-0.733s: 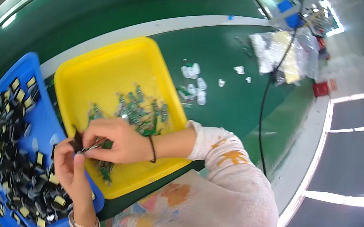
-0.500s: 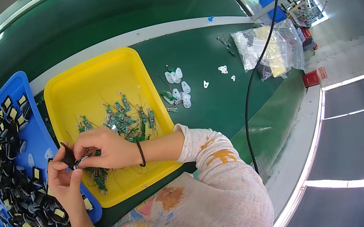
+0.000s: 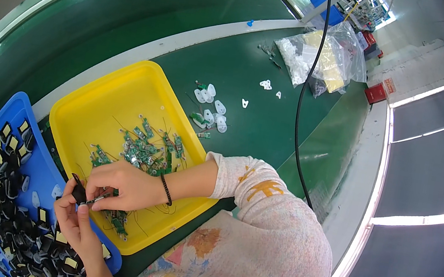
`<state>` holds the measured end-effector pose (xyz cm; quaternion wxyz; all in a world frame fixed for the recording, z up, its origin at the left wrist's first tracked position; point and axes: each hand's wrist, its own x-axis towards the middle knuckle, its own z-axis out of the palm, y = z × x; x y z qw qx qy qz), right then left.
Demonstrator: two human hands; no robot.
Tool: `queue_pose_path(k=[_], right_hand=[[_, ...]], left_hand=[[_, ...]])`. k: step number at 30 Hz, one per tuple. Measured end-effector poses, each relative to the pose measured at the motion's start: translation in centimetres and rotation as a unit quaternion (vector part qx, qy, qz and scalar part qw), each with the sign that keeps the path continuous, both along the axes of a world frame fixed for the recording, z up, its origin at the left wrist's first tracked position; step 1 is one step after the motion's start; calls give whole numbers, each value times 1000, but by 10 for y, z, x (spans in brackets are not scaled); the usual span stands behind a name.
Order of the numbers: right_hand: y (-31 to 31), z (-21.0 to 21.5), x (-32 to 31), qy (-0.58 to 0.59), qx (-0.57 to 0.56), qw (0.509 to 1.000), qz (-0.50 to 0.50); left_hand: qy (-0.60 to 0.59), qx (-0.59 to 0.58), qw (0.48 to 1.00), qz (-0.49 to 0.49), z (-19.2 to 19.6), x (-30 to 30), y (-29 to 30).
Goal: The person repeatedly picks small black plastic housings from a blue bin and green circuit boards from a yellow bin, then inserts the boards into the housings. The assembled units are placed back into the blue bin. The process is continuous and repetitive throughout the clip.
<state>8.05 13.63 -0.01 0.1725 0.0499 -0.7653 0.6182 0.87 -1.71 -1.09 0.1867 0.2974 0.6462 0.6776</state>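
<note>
My left hand [image 3: 75,225] rises from the lower edge and pinches a small black plastic piece [image 3: 78,189] over the gap between two trays. My right hand [image 3: 123,185], with a dark band at the wrist, meets it from the right and holds a small green circuit board with thin wires against that piece. Both hands hover over the near left corner of the yellow tray [image 3: 99,107], which holds several green circuit boards [image 3: 145,150]. The blue tray [image 3: 17,105] to the left is filled with several black parts [image 3: 4,184].
Several white plastic pieces [image 3: 210,108] lie on the green table beyond the yellow tray. A clear bag of parts [image 3: 326,51] sits farther back, crossed by a hanging black cable [image 3: 302,93]. A pale strip [image 3: 148,50] runs along the green conveyor belt.
The view has shifted, so the trays sit lower and nearer. My hands stay together on the black piece and the small board, at the same spot by the yellow tray's corner.
</note>
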Motion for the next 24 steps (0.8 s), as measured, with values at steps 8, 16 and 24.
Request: queue_pose_path(k=[8,16,24], right_hand=[[2,-1,4,8,-12,1000,3],[11,3,1,-37,14,999,3],[4,4,-7,-87,-30,996,16]], left_hand=[[-34,36,998,-25,-4,5,-1],[-105,68,991,-47,1,0,6],[-166,57,984,-25,4,-10,-2]])
